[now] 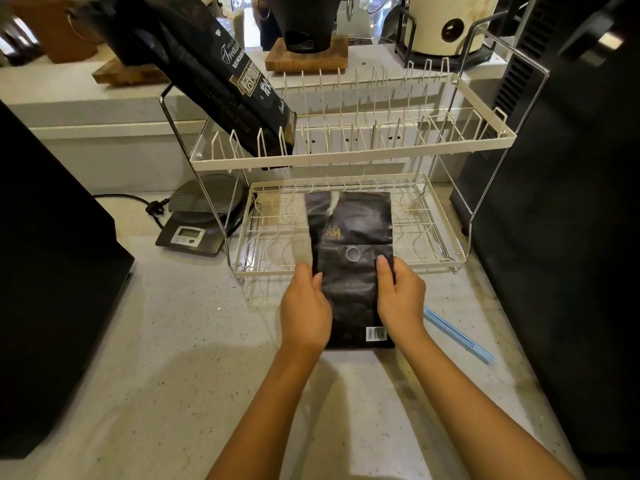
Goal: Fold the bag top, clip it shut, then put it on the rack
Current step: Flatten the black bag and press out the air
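A black bag [349, 285] lies flat on the pale speckled counter [173, 341], its far part reaching over the front edge of the rack's [346, 157] lower tier. Both hands grasp it by its long sides: the left hand [306, 313] grips the left edge with the thumb laid on top, and the right hand [401, 299] grips the right edge, a finger pressed onto the face of the bag near a round valve. The bag's upper part looks folded over across the middle, with a crease line running just above the valve; a white barcode label sits at the near right corner. A light blue clip [457, 334] lies on the counter just right of the right wrist, apart from the bag. On the rack's upper tier a second, larger black bag [221, 84] with gold and white print leans to the left between the wire dividers. A scale [197, 220] sits on the counter left of the rack, partly behind its leg, with a black cord and plug beside it.
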